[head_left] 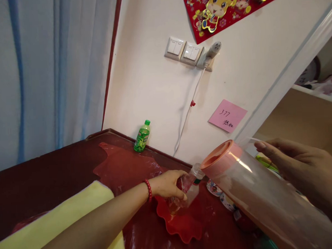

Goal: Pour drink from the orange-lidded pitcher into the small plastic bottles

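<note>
On my head feed the jug hangs at 4 o'clock, tilted, its pink mouth pointing toward 9. My right hand is closed on it by the handle, though most of those fingers are hidden. Just before 6 o'clock, my left hand is wrapped around the clear bottle, which leans toward 1 o'clock over a wavy-edged red plate. The jug's lip overlaps the bottle's neck in this view; I cannot tell if they touch.

I judge the jug stiff, smooth and front-heavy at this slant, more so if it is full, which I cannot make out. The handle is the place to hold it. The bottle looks light and thin-walled, likely to dent or slip if wet, so I'd favour a gentle wrap below the neck. A green drink bottle stands between 8 and 9.
</note>
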The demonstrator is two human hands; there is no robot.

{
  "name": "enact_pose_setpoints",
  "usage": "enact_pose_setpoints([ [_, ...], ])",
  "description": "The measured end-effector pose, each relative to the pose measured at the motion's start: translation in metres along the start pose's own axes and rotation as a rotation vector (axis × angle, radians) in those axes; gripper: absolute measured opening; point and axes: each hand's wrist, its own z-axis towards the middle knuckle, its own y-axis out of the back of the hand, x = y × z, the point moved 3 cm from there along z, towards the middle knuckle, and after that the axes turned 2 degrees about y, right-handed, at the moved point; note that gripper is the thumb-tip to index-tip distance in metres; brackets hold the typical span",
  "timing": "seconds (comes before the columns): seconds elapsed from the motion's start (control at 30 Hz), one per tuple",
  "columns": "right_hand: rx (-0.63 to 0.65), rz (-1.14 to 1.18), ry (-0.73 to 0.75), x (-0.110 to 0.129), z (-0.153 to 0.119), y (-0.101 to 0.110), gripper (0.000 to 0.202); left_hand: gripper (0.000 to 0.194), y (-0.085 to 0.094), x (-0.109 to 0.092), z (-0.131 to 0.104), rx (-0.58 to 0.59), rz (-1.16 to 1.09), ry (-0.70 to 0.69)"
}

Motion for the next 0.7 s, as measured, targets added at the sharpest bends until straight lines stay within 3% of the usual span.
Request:
enact_pose_setpoints([
  [0.1, 0.093, 0.046, -0.144, -0.001, -0.001, -0.001, 0.064, 0.066, 0.0, 0.0, 0.0, -0.002, 0.021, -0.004],
  [0.2, 0.075, 0.044, -0.187, 0.001, -0.002, 0.001, 0.065, 0.068, 0.001, -0.001, 0.0, -0.005, 0.021, 0.0],
  [0.7, 0.04, 0.132, -0.059, 0.012, -0.005, 0.001, 0.046, 0.069, 0.004, -0.008, 0.001, 0.006, -0.029, -0.024],
])
